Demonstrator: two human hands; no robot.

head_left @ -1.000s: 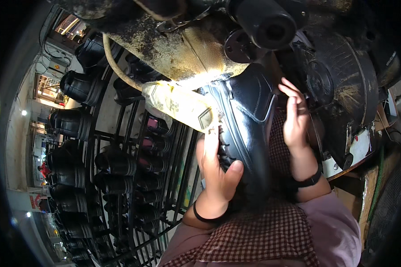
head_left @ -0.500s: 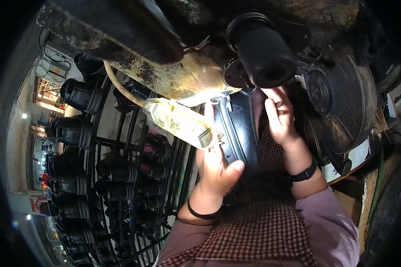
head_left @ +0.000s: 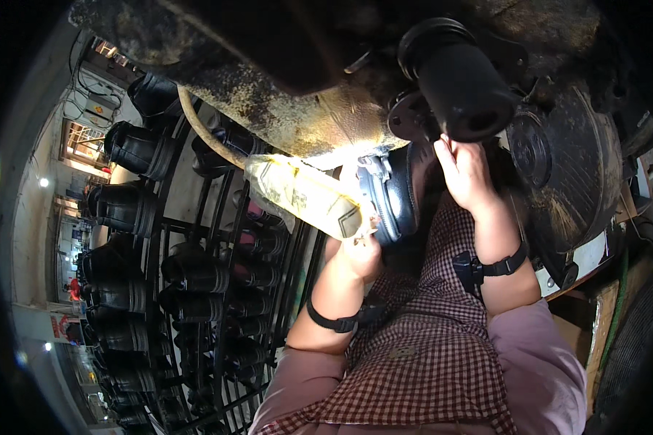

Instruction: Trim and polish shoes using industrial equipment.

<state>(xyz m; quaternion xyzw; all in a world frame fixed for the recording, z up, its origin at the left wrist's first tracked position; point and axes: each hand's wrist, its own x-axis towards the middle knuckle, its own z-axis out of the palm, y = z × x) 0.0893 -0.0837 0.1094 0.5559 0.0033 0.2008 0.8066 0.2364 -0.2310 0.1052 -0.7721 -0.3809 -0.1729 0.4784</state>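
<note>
A shiny black leather piece (head_left: 401, 199), with ribbed bands along its left side, is under the machine in bright light. It looks like part of a shoe; its upper end is hidden by the machine. My left hand (head_left: 360, 255) grips its left side, most of the fingers concealed behind a yellow-wrapped lamp (head_left: 305, 197). On the other side, my right hand (head_left: 468, 172) is raised just below a black cylinder (head_left: 466, 94) of the machine. Its thumb and fingers are drawn together near the tips, and what they hold is too dark to make out.
The worn machine body (head_left: 297, 112) hangs over both hands. A large round wheel (head_left: 569, 174) stands close to my right forearm. At the left, a metal rack (head_left: 152, 250) carries several black shoes (head_left: 134, 148). A hose (head_left: 203, 130) curves down to the lamp.
The leather piece has turned and moved, so less of its length shows below the machine. My left thumb has dropped and curled in. My right-hand fingers have drawn together. The view has shifted slightly.
</note>
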